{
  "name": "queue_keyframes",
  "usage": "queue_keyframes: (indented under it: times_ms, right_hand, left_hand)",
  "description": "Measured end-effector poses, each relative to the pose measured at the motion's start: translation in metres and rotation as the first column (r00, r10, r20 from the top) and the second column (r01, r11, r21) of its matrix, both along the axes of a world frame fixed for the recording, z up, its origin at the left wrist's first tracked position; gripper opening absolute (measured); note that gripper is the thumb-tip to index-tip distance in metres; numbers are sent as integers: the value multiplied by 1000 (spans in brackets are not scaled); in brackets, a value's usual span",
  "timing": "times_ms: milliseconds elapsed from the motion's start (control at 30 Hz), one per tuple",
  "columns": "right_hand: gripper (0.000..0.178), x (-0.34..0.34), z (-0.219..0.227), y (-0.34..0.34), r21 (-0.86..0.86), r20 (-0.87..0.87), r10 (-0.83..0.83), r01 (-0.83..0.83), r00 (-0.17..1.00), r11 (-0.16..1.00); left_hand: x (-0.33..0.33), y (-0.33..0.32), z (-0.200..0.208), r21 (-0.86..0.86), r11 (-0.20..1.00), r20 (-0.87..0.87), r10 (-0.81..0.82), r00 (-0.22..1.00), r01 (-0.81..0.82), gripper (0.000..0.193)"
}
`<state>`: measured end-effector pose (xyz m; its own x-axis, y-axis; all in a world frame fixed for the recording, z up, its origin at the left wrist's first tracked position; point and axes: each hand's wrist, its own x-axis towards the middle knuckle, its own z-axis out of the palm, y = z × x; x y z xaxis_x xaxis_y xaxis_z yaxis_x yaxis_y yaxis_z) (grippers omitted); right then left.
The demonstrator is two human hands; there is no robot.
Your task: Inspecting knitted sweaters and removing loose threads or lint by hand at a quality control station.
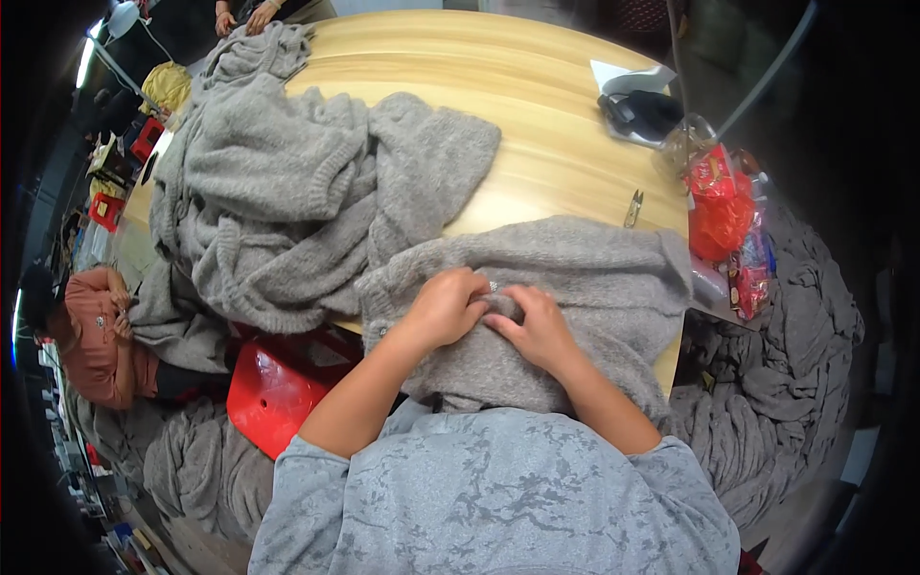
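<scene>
Patterned shirt (508,498) nearest the camera, grey knit garment (609,292) on the desk (565,172) just past it. I'd keep the knit slack and take small pinches so it shouldn't stretch. Left grip (447,305) closed on a bit of the fabric; right grip (539,329) partly curled against it, can't tell if it's pinching.

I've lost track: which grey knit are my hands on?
The knit spread out under your left hand and right hand; the heap to its left and the pile to its right lie bunched.
</scene>
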<state>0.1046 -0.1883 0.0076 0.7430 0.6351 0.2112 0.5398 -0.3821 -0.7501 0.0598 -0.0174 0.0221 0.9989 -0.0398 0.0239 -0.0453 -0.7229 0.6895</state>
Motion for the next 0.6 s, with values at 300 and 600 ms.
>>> queue_keyframes:
  times_ms: [300, 600]
  right_hand:
    - [12, 8, -14, 7, 31, -182, 50, -45, 982, 999]
    - [6, 6, -28, 3, -11, -101, 159, -161, 982, 987]
  left_hand:
    - [-9, 1, -32, -454, 865, -172, 152, 973, -215, 12]
    - [-10, 2, -24, -350, 936, -326, -76, 942, -46, 15]
